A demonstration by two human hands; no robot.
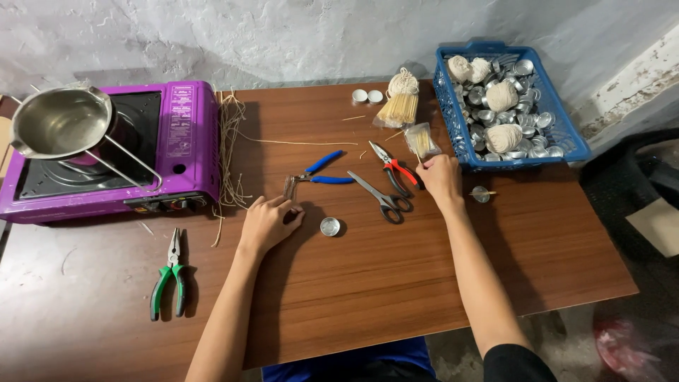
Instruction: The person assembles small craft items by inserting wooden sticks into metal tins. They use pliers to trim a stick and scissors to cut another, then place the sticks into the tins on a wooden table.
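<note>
The left hand (267, 223) rests on the wooden worktop (396, 283), fingers curled loosely at the jaws of the blue-handled pliers (318, 173), holding nothing. A small metal cup (329, 226) sits at its 3 o'clock. The right hand (440, 180) pinches a small clear packet (422, 141) at its 11 o'clock, beside the blue basket (453, 120)

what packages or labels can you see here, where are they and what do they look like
Small clear plastic bag: beside the blue basket, at the right hand; flat, pale sticks inside.
Larger clear bag: far table edge; bundle of tan sticks, string ball on top.
Label panel: top of the purple stove, left; upright rectangle with pale print.
</note>
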